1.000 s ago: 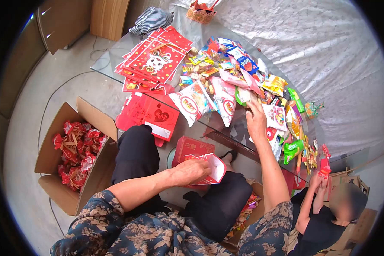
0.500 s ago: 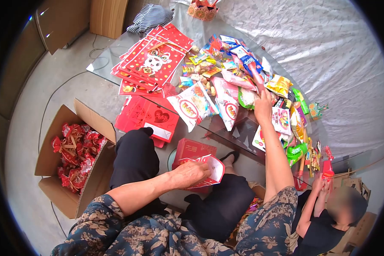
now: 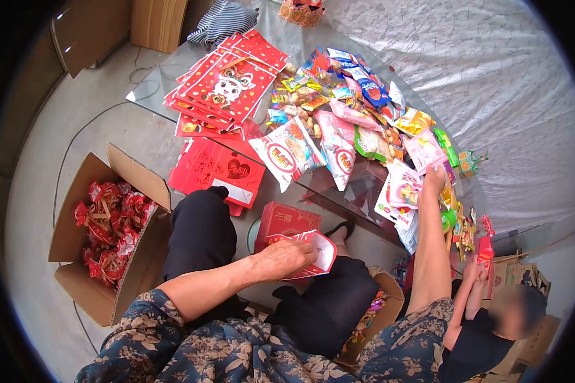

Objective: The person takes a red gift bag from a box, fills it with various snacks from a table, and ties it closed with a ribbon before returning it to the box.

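Note:
My left hand [image 3: 289, 258] is closed on the rim of a red paper gift bag [image 3: 324, 251], whose white inside shows at its mouth. The bag is above my lap, in front of a dark red box [image 3: 291, 220]. Over the right part of the glass table, my right hand [image 3: 433, 184] has its fingers at the lower edge of a pink snack packet [image 3: 425, 152] and appears to grip it; the fingertips are partly hidden. A white and pink packet [image 3: 402, 182] lies just left of this hand, and a green packet [image 3: 449, 220] lies below it.
Flat red bags [image 3: 227, 89] are stacked on the glass table [image 3: 166, 86], left of the heaped snacks [image 3: 306, 96]. An open carton [image 3: 137, 271] of filled red bags stands at left. Another carton [image 3: 390, 287] holds small sweets. A co-worker [image 3: 479, 325] holds a red packet at right.
My right hand has moved right and slightly down across the snacks, and the pink packet now shows at its fingers. My left hand stays on the red bag.

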A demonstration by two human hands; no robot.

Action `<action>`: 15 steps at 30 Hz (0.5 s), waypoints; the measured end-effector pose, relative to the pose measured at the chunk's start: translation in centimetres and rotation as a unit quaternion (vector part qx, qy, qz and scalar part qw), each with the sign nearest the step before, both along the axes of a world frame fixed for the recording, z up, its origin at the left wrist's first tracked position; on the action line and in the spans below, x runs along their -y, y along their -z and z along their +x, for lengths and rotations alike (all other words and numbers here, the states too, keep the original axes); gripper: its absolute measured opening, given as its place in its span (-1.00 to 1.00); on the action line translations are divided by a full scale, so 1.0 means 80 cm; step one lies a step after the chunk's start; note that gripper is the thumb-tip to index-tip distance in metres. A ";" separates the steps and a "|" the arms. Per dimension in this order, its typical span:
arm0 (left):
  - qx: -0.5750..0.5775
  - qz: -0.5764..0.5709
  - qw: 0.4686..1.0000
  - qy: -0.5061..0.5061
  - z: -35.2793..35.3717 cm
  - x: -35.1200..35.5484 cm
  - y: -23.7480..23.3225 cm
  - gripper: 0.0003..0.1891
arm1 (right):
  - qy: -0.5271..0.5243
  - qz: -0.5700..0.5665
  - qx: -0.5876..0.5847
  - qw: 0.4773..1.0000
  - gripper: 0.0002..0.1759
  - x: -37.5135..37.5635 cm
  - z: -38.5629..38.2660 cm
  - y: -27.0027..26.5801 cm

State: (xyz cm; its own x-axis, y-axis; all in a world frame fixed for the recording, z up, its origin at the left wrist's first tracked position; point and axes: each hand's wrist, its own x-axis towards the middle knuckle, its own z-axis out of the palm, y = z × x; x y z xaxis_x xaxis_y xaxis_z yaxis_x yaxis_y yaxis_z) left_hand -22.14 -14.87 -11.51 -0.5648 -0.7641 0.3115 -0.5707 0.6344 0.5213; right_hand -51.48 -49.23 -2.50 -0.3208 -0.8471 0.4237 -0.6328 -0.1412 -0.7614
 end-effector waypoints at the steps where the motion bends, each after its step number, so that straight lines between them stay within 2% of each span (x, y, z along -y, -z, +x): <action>1: -0.014 -0.007 1.000 -0.003 -0.001 0.000 0.002 -0.91 | 0.039 -0.068 -0.113 0.991 -0.53 -0.014 0.021 -0.009; 2: -0.028 -0.015 0.999 -0.007 -0.002 0.001 0.006 -0.91 | 0.004 -0.132 -0.197 0.971 -0.56 -0.033 0.039 -0.016; 5: -0.040 -0.010 0.999 -0.011 -0.003 0.001 0.007 -0.90 | -0.178 -0.142 -0.299 0.927 -0.59 -0.054 0.090 -0.021; 8: -0.035 0.001 0.999 -0.011 -0.005 0.004 0.009 -0.90 | -0.253 -0.073 -0.248 0.932 -0.59 -0.033 0.122 -0.008; 11: -0.041 -0.005 0.999 -0.013 -0.006 0.005 0.013 -0.90 | -0.229 -0.056 -0.287 0.928 -0.60 0.010 0.136 0.017; 15: -0.042 0.009 0.999 -0.013 -0.007 0.007 0.015 -0.90 | -0.255 -0.022 -0.338 0.906 -0.56 0.071 0.134 0.049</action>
State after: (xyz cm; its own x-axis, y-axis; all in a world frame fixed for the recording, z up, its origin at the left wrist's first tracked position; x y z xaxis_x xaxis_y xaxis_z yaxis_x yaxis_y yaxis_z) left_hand -22.71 -15.39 -12.69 -0.5175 -0.7839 0.3431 -0.5398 0.6102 0.5799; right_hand -40.75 -54.92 -6.40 0.4524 -0.7898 0.4142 -0.7969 -0.5665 -0.2098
